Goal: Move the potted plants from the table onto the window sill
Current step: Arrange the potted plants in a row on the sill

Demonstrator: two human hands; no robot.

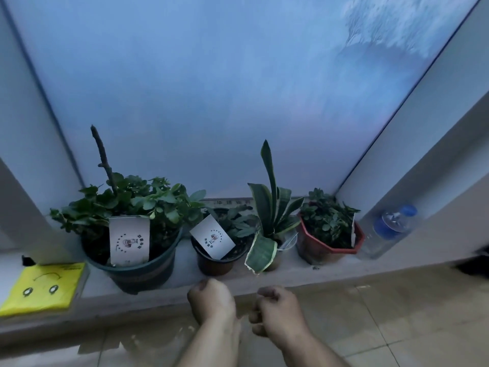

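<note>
Several potted plants stand in a row on the window sill (304,275). At the left is a big leafy plant in a dark green pot (143,271) with a white card. Beside it sits a small dark pot (215,260) with another card. A tall striped-leaf plant (270,207) follows, then a bushy plant in a red angular pot (321,249). My left hand (211,300) and my right hand (277,307) hover just below the sill edge, close together, fingers curled, holding nothing.
A yellow pack with a drawn face (42,290) lies at the sill's left end. A clear water bottle with a blue cap (389,229) leans at the right end. Frosted window glass rises behind. Tiled floor (397,313) lies below.
</note>
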